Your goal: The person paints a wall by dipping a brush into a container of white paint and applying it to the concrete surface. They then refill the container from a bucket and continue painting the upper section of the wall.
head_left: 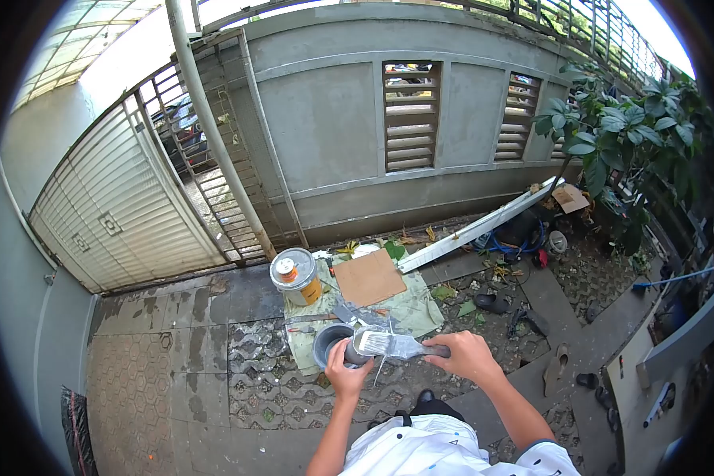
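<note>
The left hand (346,371) is closed around a small grey cup (357,358). The right hand (458,355) grips the handle of a wide paintbrush (405,347), bristles at the cup's mouth; contact cannot be confirmed. A grey bucket (322,341) shows beside the left hand. Cardboard (369,278) lies on the ground sheet (425,313), near a lidded pail (300,294).

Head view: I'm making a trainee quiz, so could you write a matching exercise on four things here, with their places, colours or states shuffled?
Things
1. Paintbrush
2. Lidded bucket
3. Large cardboard piece
4. Leafy plant

Places, colours, states
A. Brown, lying on the pale green sheet
B. Green, at upper right
C. Held in the right hand
D. Small container on top

Pairs: 1-C, 2-D, 3-A, 4-B
</note>
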`<state>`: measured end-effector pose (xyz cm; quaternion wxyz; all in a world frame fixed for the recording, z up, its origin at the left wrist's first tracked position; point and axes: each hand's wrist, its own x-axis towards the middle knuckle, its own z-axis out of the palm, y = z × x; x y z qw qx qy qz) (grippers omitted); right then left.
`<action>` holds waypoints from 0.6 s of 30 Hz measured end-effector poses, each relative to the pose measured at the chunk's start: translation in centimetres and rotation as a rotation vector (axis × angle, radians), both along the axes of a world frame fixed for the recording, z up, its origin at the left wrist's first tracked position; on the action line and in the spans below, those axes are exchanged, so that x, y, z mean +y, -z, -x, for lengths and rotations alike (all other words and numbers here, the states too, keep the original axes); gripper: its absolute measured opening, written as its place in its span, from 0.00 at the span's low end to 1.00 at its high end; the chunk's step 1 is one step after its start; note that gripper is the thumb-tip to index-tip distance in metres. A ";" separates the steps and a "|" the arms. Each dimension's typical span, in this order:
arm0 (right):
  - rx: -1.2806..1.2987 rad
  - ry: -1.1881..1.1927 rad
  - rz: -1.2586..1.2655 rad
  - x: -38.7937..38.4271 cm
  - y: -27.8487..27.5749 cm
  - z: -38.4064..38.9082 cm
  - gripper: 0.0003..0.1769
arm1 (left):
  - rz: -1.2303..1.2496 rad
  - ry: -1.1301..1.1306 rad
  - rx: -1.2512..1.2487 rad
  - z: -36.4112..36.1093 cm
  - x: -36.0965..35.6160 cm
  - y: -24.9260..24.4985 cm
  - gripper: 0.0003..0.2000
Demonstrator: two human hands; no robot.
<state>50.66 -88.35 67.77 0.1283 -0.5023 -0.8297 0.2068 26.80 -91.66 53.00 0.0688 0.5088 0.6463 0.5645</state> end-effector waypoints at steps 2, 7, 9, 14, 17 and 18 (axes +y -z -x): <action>0.013 -0.009 -0.018 0.2 0.4 0.5 0.18 | -0.005 -0.019 -0.007 0.5 0.0 0.0 0.29; 0.095 -0.014 0.018 -0.6 2.0 1.9 0.17 | 0.025 -0.081 0.032 1.5 -1.4 0.5 0.29; 0.103 -0.030 0.047 -0.9 3.2 2.5 0.16 | 0.078 -0.104 0.039 2.0 -2.2 1.7 0.29; 0.100 -0.099 0.110 1.0 4.8 2.9 0.17 | 0.145 -0.160 0.013 2.2 -2.2 3.4 0.29; 0.118 -0.125 0.174 3.4 5.6 2.6 0.17 | 0.123 -0.186 0.109 1.8 -1.1 3.9 0.29; 0.120 -0.133 0.183 4.3 6.0 2.4 0.17 | 0.129 -0.199 0.108 1.6 -0.5 4.1 0.29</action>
